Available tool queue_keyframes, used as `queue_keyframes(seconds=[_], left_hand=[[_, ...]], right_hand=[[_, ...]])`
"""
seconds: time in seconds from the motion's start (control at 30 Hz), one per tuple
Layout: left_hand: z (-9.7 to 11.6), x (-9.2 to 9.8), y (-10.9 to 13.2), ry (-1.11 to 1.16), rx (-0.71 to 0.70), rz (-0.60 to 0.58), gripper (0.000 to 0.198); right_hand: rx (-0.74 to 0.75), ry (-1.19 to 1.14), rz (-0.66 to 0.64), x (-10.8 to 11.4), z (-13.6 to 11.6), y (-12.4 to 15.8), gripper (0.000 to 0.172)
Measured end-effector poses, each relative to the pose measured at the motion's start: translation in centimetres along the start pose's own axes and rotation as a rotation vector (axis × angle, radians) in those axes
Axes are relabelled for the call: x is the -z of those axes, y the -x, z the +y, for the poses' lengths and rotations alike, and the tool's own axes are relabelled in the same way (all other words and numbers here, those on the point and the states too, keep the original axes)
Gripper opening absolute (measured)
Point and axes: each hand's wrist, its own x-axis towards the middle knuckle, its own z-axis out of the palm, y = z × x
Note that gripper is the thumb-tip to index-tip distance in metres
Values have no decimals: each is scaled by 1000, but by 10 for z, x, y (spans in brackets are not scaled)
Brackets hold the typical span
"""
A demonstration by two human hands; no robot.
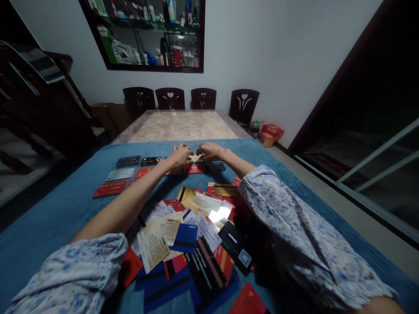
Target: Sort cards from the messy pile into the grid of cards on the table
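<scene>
Both my arms reach far out over a blue cloth. My left hand and my right hand meet over a pale card, with fingers curled and pinching its two ends. Just under it lies a red card in a row of laid-out cards: dark ones and a red one to the left, a dark one to the right. A loose heap of cards in red, blue, black and cream lies near me between my forearms.
The blue cloth covers the near part of a long marble-topped table. Several dark chairs stand at its far end. A glass wall cabinet hangs above. A red basin sits on the floor at the right.
</scene>
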Motion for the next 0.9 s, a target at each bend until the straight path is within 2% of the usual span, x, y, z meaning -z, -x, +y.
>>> queue_keyframes(seconds=[0.07, 0.2, 0.3, 0.47, 0.67, 0.9], left_hand=[[9, 1, 6, 23, -23, 42, 31], [28, 6, 20, 59, -50, 90, 23], [43, 10, 29, 79, -38, 107, 24], [69, 11, 43, 73, -9, 97, 30], [101, 11, 61, 110, 7, 46, 28], [128, 13, 72, 131, 7, 1, 28]], right_hand=[[-20, 7, 22, 3, -4, 11, 29], [-33, 8, 83, 7, -13, 32, 30], [-16, -8, 114, 8, -17, 48, 29], [-7, -51, 147, 7, -23, 75, 28], [-35, -127, 213, -3, -25, 111, 22], [-70, -205, 153, -15, -21, 149, 25]])
